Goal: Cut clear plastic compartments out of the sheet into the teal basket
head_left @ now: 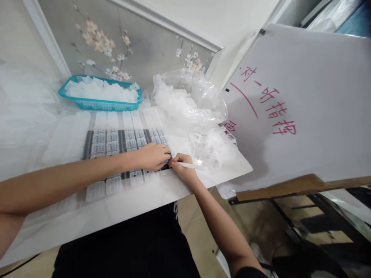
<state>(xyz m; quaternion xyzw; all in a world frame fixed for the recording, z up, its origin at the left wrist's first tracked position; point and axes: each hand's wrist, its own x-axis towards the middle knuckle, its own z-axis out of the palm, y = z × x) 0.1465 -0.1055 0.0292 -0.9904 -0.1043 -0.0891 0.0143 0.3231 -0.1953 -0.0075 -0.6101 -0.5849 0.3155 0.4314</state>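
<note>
My right hand (184, 170) is closed around a slim white stick (191, 166), whose far end sticks out to the right over the table. Its fingertips are at the right end of rows of clear plastic pieces (112, 146) set on a dark grey base (87, 144). My left hand (153, 156) lies over those rows, palm down with fingers stretched to the right, close to my right fingertips. What lies under the left palm and between the two hands is hidden.
A blue basket (107, 105) of white packets stands at the back. Beside it sits a clear plastic bag (189, 102), with a heap of white loops (211, 148) in front. A whiteboard (313, 88) with red writing leans at right. The white table (121, 210) ends before my lap.
</note>
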